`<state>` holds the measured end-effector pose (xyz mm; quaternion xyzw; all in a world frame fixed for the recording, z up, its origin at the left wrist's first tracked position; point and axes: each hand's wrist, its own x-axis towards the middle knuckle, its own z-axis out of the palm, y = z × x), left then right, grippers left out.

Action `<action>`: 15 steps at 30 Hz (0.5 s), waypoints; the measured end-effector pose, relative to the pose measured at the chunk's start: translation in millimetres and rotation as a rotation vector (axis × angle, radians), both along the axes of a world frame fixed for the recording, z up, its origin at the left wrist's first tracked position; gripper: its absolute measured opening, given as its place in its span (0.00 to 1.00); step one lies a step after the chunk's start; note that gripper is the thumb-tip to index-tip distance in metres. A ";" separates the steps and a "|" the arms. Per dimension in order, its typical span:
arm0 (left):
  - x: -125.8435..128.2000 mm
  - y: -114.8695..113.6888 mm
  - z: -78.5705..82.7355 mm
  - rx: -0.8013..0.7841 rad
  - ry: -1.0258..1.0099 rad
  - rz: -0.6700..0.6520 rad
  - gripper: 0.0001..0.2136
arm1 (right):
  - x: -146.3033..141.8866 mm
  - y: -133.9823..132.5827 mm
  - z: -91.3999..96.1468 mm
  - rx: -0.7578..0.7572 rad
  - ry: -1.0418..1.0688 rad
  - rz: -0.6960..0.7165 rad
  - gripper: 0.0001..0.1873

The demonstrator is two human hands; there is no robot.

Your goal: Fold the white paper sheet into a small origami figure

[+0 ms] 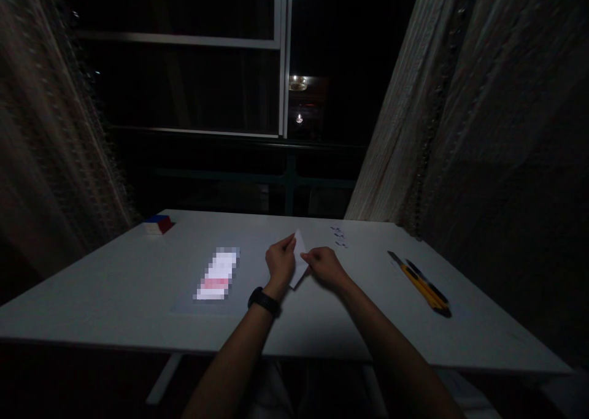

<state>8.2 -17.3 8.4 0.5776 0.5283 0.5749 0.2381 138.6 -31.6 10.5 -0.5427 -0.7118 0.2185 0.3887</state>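
A small folded piece of white paper (299,270) is held up between my two hands over the middle of the table. My left hand (280,261), with a dark watch on its wrist, grips the paper's left edge with its fingers closed. On the opposite side, my right hand (326,264) pinches the paper's right edge between thumb and fingers. The paper comes to a point at top and bottom. Left of my hands lies a lit phone (218,273), its screen blurred out.
On the white table (115,296), a colored puzzle cube (157,224) sits at the far left. Small dark marks or pieces (339,236) are behind my right hand. A yellow utility knife (421,286) and a dark pen (427,280) lie at the right. Curtains hang on both sides.
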 end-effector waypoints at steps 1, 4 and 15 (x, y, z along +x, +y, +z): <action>-0.1 0.1 0.2 -0.003 0.007 0.003 0.12 | -0.7 -1.0 0.8 0.002 -0.018 -0.005 0.19; -0.4 0.7 0.4 -0.002 0.018 0.010 0.12 | -2.8 -3.4 2.0 0.059 -0.115 -0.038 0.18; -0.6 3.8 -2.8 0.061 -0.043 0.026 0.13 | 1.2 -3.3 3.1 0.166 -0.157 -0.017 0.17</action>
